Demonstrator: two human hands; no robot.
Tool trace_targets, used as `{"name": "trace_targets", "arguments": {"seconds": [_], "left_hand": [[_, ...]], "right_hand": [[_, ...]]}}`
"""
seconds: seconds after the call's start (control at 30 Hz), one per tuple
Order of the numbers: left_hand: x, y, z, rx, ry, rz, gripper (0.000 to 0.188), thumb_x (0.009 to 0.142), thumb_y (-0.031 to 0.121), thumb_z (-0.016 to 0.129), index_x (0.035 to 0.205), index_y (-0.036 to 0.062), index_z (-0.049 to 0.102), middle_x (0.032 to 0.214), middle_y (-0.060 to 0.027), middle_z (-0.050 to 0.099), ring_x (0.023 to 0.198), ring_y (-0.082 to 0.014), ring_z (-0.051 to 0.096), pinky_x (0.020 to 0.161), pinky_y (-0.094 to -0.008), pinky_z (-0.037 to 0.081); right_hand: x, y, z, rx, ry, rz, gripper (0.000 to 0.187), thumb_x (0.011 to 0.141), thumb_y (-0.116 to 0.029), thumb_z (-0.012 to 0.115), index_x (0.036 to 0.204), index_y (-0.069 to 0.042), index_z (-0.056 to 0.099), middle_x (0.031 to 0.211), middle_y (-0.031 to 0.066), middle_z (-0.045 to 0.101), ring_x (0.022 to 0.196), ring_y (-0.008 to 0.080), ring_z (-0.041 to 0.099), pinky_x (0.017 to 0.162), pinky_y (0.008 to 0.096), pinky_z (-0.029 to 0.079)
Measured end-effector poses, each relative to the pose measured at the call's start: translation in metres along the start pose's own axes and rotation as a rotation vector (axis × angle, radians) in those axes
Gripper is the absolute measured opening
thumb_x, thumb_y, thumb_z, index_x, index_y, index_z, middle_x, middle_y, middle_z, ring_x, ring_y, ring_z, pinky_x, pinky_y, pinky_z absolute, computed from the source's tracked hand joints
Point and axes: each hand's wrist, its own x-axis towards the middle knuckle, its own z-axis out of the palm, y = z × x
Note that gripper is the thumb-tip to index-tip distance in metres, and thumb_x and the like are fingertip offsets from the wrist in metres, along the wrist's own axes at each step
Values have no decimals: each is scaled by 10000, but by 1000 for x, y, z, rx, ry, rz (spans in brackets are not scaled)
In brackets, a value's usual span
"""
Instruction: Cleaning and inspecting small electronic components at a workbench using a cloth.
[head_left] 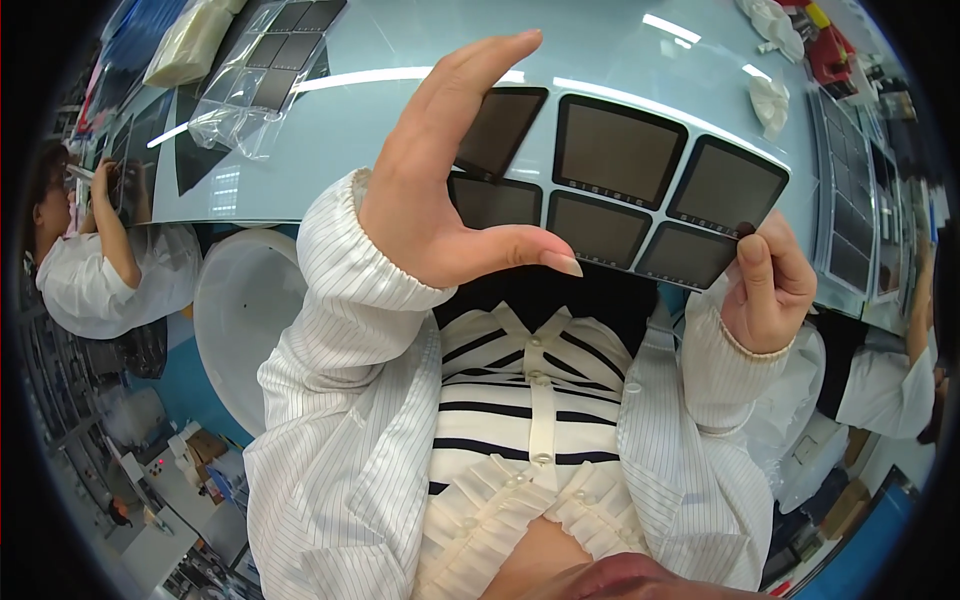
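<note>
My right hand (770, 285) pinches the lower right corner of a pale sheet (655, 222) that bears several dark, rounded rectangular panels in two rows. Below the sheet's near edge my dark lap shows. My left hand (425, 200) is over the sheet's left end, its thumb spread wide from the stretched fingers and nothing seen between them. Partly behind those fingers, a dark panel (505, 130) at the upper left sits tilted against the others; whether it is loose I cannot tell. The left hand hides part of the sheet's left side.
Clear plastic film with dark panels (285, 50) lies on the pale table (400, 100) at far left. Crumpled white tissue (769, 103) and panel sheets (845, 190) are at right. A white tub (240, 330) stands left, near a co-worker (115, 270); another person (890, 380) is at right.
</note>
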Motion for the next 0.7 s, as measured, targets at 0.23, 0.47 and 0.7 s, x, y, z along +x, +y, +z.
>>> {"name": "trace_targets", "arguments": {"seconds": [0.23, 0.47, 0.7], "left_hand": [[-6, 2, -1, -89, 106, -230, 424, 911, 238, 569, 1255, 0, 498, 926, -96, 563, 854, -178, 561, 747, -255, 452], [-1, -14, -6, 284, 393, 20, 371, 982, 218, 406, 1207, -46, 540, 1043, -158, 618, 974, -219, 594, 916, -340, 422], [-5, -32, -41, 260, 929, -255, 305, 965, 88, 399, 1222, -6, 533, 953, -118, 652, 902, -169, 606, 806, -281, 478]], "right_hand": [[2, -9, 10, -59, 60, -10, 113, 814, -47, 656, 759, 39, 607, 642, 28, 504, 576, 94, 427, 532, 224, 296], [0, -8, 28, -111, 9, -23, 41, 798, 13, 639, 768, 36, 626, 633, 43, 538, 532, 86, 416, 480, 214, 277], [3, -8, 35, -16, 209, 14, 53, 812, 16, 636, 765, 24, 614, 638, 5, 475, 557, 65, 388, 508, 203, 257]]}}
